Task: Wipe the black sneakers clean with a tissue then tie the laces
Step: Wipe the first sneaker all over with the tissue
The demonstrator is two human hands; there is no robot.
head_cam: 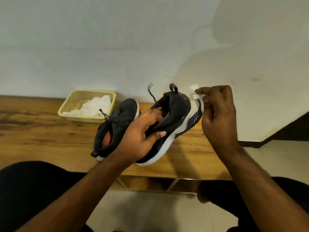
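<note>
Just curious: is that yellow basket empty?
No. The basket holds a heap of white tissues, lying loose against its far right side.

My low wooden bench (41, 131) carries 1 black mesh sneaker (115, 124) beside a yellow plastic basket (70, 104).

matt mesh sneaker (177, 111), woven plastic basket (73, 101), grained wood table (41, 131).

- No readable text, labels, brands or numbers in the head view.
- Held sneaker (177, 113): small pale mark on the side, too small to read.
- Sneaker on the table (117, 119) and basket (66, 111): no visible markings.
</note>
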